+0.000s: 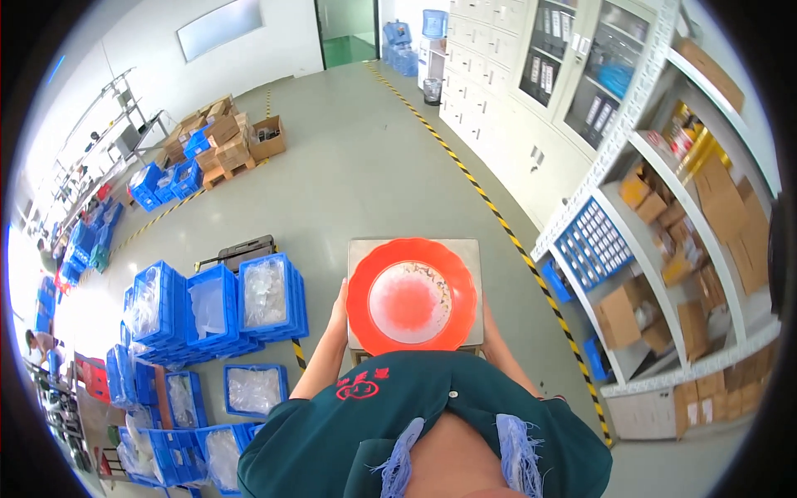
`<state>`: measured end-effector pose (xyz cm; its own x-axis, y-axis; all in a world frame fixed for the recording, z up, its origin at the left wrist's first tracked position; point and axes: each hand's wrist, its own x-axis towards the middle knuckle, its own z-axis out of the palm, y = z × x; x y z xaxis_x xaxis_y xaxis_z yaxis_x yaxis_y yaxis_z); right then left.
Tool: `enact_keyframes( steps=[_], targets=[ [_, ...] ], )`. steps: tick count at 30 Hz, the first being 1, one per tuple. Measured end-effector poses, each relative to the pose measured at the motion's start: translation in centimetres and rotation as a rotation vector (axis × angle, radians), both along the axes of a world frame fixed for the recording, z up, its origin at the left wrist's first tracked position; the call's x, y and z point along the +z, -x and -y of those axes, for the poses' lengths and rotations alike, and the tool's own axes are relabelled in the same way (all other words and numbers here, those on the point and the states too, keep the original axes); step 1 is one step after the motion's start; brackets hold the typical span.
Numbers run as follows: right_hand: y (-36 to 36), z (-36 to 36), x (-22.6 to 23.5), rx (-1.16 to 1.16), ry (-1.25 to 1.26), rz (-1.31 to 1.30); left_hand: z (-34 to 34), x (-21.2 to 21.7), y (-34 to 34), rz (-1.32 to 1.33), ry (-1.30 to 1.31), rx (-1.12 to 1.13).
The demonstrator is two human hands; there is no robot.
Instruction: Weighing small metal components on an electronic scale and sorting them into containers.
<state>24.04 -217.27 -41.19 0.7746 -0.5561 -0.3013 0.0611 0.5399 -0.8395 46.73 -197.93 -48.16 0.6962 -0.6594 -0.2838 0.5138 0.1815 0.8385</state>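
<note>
An orange-red basin [363, 286] with a scalloped rim rests on a square grey-topped stand [359, 247] in front of my body. Its round inside is whitish with a reddish middle. Small dark and coloured specks curve along the upper right of that inside; whether they are loose bits or a print I cannot tell. My left hand [339, 304] is at the left side of the basin and stand. Opposite it, at the right side, is my right hand [489, 319]. The fingers of both hands are mostly hidden, so their grip does not show.
Stacked blue crates [214, 307] with clear plastic bags stand at the left. On the right are metal shelves [643, 249] with cardboard boxes, beyond them white cabinets [515, 124]. A yellow-black floor stripe [498, 216] runs past the stand. Cardboard boxes [228, 141] sit on a pallet farther off.
</note>
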Motion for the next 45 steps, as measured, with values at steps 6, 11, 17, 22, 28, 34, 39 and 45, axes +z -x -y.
enact_keyframes(
  steps=[6, 11, 17, 22, 28, 34, 39, 45],
  targets=[
    [-9.9, 9.6, -1.8, 0.019, -0.131, 0.099, 8.3, 2.2, -9.5, 0.158, 0.017, -0.053],
    [-20.3, 18.5, -0.6, 0.010, -0.084, -0.025, 16.6, 1.5, -18.7, -0.032, 0.127, -0.020],
    [-35.2, 27.6, 1.1, 0.230, -0.136, 0.068, 22.9, 3.6, -29.8, -0.003, -0.087, 0.210],
    [-47.4, 33.0, -0.9, 0.357, -0.112, 0.021, 25.8, 4.0, -38.1, -0.070, -0.053, 0.336],
    [-62.6, 37.6, -2.4, 0.377, -0.163, -0.011, 30.6, 1.9, -52.8, -0.003, -0.109, 0.404],
    [-75.5, 43.4, -1.6, 0.319, -0.165, -0.031, 36.5, 5.4, -65.9, 0.022, -0.142, 0.351],
    [-87.6, 49.4, -4.0, 0.334, -0.207, 0.059, 41.6, 1.9, -78.9, 0.032, -0.127, 0.354],
    [-104.2, 55.5, -3.2, 0.422, -0.076, 0.034, 46.8, 3.4, -92.0, 0.027, 0.044, 0.372]
  ],
)
